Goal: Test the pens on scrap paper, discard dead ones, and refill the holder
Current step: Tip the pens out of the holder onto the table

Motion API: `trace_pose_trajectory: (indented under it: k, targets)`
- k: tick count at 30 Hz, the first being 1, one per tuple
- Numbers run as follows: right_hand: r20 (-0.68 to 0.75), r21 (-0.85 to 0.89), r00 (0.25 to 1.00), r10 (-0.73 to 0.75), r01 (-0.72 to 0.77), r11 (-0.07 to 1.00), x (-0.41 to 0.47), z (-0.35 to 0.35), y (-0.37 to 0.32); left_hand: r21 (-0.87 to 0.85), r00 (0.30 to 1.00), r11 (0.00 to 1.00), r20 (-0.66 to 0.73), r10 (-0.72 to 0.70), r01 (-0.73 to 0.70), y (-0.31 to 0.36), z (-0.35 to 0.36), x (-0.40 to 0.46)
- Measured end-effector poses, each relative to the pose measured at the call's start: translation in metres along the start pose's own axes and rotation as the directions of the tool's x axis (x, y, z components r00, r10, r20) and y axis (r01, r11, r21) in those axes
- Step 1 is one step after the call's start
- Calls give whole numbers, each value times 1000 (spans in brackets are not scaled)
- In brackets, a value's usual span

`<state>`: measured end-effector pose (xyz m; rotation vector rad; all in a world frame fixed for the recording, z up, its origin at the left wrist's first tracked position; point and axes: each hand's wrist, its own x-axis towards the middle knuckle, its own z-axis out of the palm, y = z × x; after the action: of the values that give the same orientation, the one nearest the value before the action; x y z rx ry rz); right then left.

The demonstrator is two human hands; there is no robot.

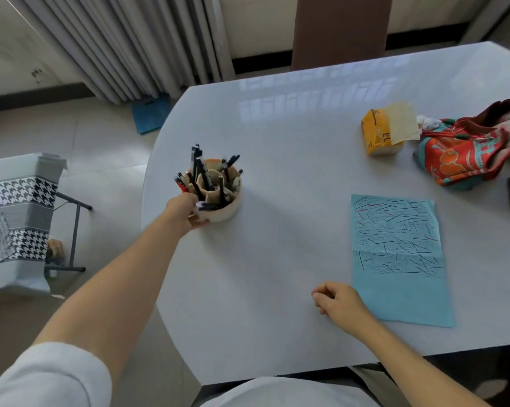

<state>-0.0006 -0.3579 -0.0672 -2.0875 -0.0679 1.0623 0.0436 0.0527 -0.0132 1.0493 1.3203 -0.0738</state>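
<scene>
Two bare hands are out over our pale grey, glossy counter [277, 160]. Our left hand [186, 212] reaches far forward and wraps the near left side of the round cream-coloured pen holder [225, 205]; the thumb lies along its base and the fingers [199, 204] curl over the rim, gripping the holder. Its inner tan compartments are crowded with dark-barrelled pens [202, 174], most of them upright or leaning outward, with one red-tipped pen [180, 185] at the left edge. The holder stands on the counter toward its left side, near the curved edge.

Our right hand [337, 299] rests on the counter close to us, fingers [318, 298] curled into a loose fist that holds nothing we can see. Its outer edge lies just beside the near left corner of the light blue sheet of scrap paper [400, 292]. That sheet lies flat, well to the right of the holder, and its far two-thirds are covered in short black strokes with a few red ones; the near part is bare.

At the far right we see a yellow tissue pack [377, 133] with a pale tissue sticking out, and touching or just beside it a red and teal patterned fabric pouch [459, 154].
</scene>
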Motion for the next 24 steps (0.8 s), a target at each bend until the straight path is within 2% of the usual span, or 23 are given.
trace_pose_trajectory:
  k: [4,7,10,14,17,20,24]
  targets:
    - [-68,61,995,66,-62,996,5,8,-5,-91,986,992,152,-68,83,-16,-15,-7]
    - [-39,42,997,73,-71,997,2,13,-12,-140,973,988,227,-34,67,-20,-16,-12]
    - [-83,96,995,56,-48,994,12,10,-11,-125,973,992,229,12,17,-13,-7,-18]
    - [-87,92,995,47,-39,995,23,0,-11,26,969,987,196,150,-159,2,15,-33]
    - [-93,102,996,18,-9,995,30,-8,-13,158,952,942,127,279,-297,9,37,-42]
    - [-105,120,994,6,6,993,34,-16,-10,366,911,843,34,411,-394,8,60,-48]
    - [-109,109,994,-10,22,994,38,-26,-6,602,836,667,3,549,-440,-2,84,-51]
